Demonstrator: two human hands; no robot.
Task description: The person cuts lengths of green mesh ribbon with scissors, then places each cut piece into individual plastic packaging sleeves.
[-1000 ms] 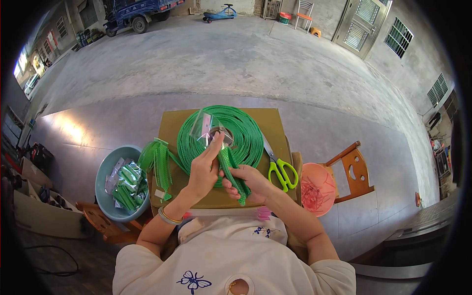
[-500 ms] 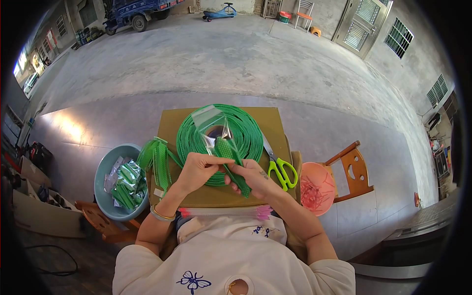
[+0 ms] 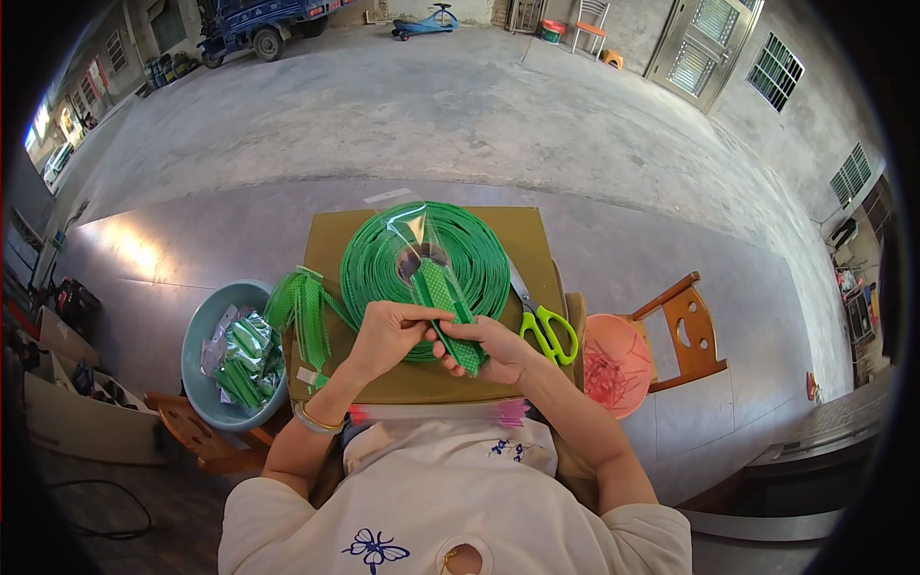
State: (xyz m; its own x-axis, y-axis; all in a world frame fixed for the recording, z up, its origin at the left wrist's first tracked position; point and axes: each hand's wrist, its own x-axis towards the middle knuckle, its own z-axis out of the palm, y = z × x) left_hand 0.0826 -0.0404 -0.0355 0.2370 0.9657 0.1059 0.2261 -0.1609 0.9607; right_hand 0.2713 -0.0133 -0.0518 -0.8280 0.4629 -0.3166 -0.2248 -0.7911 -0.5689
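Observation:
A clear plastic bag (image 3: 410,228) with a folded green dotted ribbon (image 3: 438,287) in it is between my two hands, over the coil. My left hand (image 3: 395,333) pinches the left side of the bag near its lower end. Wrapped around the lower right part is my right hand (image 3: 491,347), its thumb on top of the ribbon. Behind them lies a big flat coil of green ribbon (image 3: 479,254) on a brown box (image 3: 331,230). Green-handled scissors (image 3: 548,333) rest right of the coil. Loose green dotted ribbon (image 3: 309,311) hangs at the box's left side.
At left, a blue basin (image 3: 199,359) holds several bagged green ribbons. A pink basin (image 3: 637,350) with thin pink strips sits at right, beside a wooden chair (image 3: 692,331). Pink-tipped clear bags (image 3: 431,412) lie along my lap. A blue truck (image 3: 264,27) stands far back.
The bag has straightened and flattened, and the ribbon lies more evenly along it. My right hand has shifted slightly along the lower end; my left hand stays nearly in place.

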